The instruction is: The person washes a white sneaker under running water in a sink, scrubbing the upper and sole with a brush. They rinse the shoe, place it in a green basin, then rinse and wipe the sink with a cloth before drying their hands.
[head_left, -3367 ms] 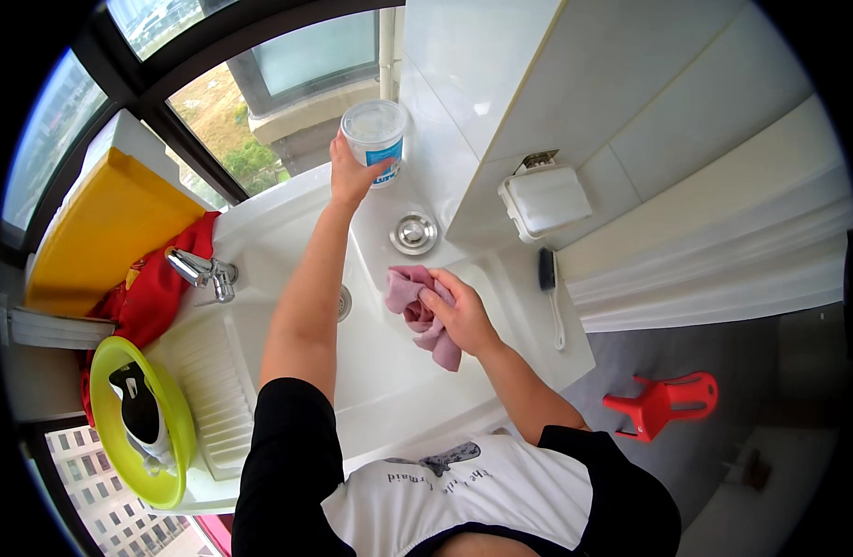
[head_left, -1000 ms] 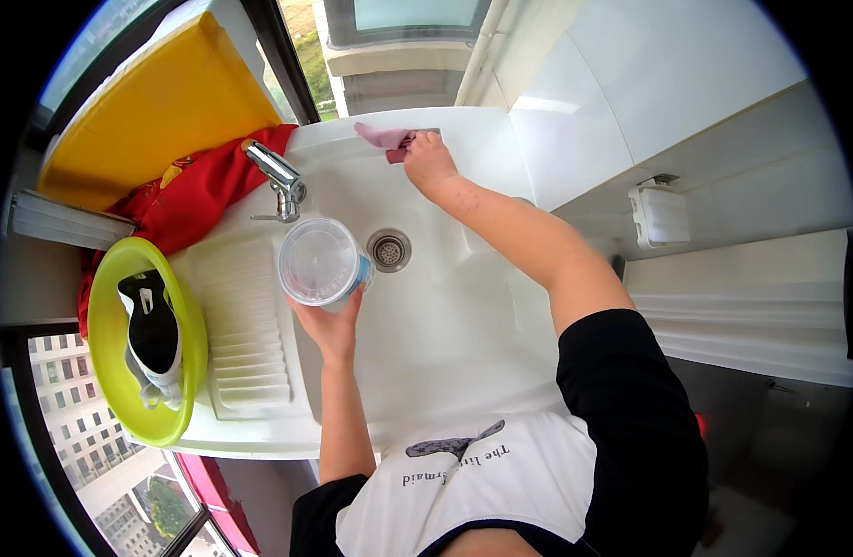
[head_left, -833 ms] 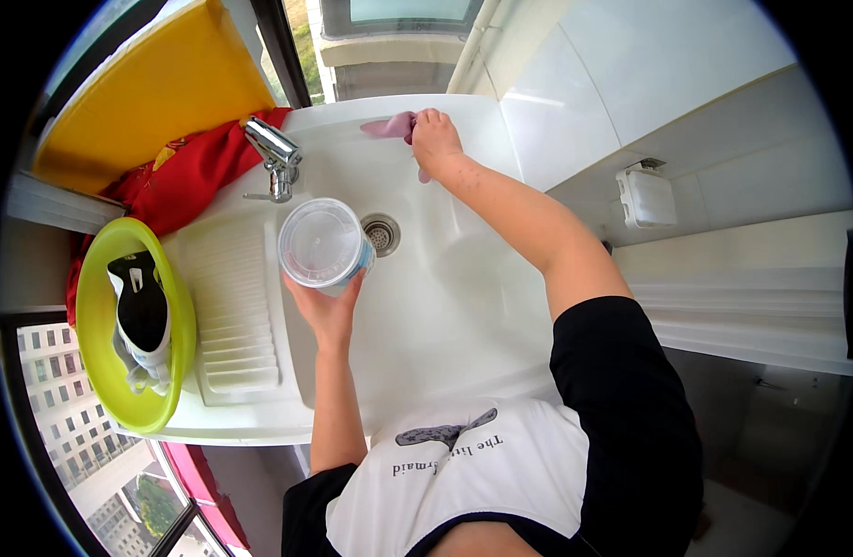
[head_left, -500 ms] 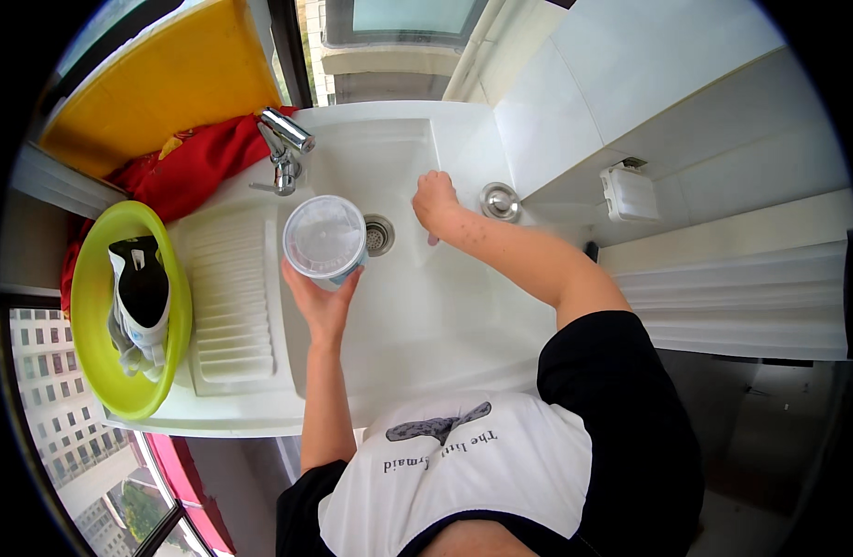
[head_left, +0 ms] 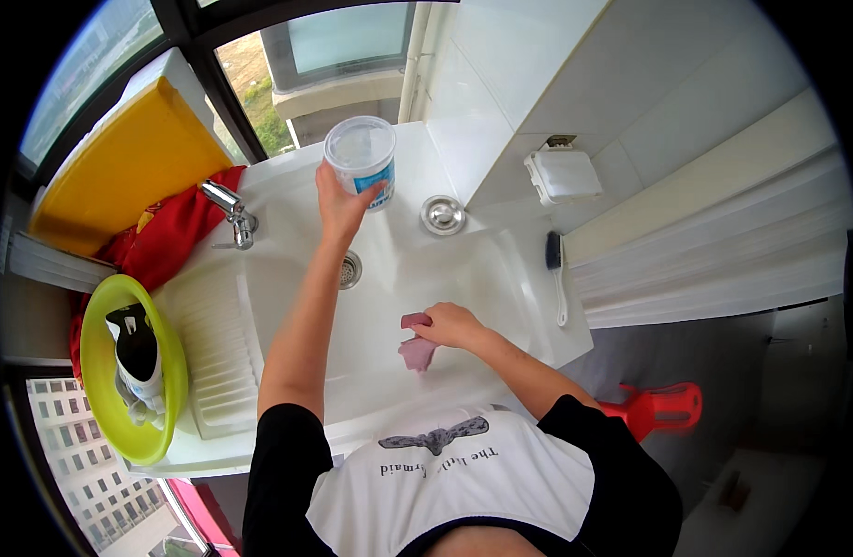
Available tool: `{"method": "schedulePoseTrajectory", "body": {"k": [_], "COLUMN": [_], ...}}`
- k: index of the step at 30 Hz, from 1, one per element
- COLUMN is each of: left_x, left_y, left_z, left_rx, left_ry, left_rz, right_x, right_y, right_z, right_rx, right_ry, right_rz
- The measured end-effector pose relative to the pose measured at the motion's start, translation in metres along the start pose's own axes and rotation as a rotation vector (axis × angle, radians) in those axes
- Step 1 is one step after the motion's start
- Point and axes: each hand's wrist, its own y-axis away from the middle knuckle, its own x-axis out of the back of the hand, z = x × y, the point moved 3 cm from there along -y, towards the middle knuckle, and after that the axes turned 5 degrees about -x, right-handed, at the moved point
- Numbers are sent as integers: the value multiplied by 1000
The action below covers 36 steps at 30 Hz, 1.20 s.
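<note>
My left hand (head_left: 341, 209) grips a lidded, see-through plastic tub (head_left: 360, 148) with a blue label, holding it up over the far part of the white sink (head_left: 389, 265). Fingers and thumb wrap round the tub's lower side. Nearer to me, my right hand (head_left: 452, 325) is closed on a small dusky-pink cloth (head_left: 416, 354), which hangs down above the basin. Between the two hands and to the left lies the round metal drain (head_left: 350, 270). What is inside the tub cannot be made out clearly.
A chrome tap (head_left: 232, 212) stands at the back left, by red fabric (head_left: 171, 232). The yellow-green tub (head_left: 179, 362) holds a black-and-white shoe (head_left: 137, 348). At right are a metal sink plug (head_left: 442, 214), a scrubbing brush (head_left: 558, 278) and a red stool (head_left: 663, 408).
The plastic tub has gone farther away and to the right in my left hand. My right hand has drawn back toward me, and the pink cloth now shows in it. The view has shifted.
</note>
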Motion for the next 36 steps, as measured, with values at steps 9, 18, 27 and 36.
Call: {"method": "schedulePoseTrajectory", "body": {"k": [9,18,27,36], "left_x": [-110,-105,-112,-82], "left_y": [-53,-49,56,65], "left_z": [-18,-18,23,26], "left_rx": [-27,121,-345,558], "left_ry": [-131,-342,-476,561], "left_rz": [-113,-231,-748,-432], "right_x": [24,91,80,123], "right_y": [38,1,16,36], "right_z": [46,23,17,32], "right_rx": [-12,139,112,203], "right_ry": [-467,-636,-374,-523], "right_rz": [468,609,356,707]}}
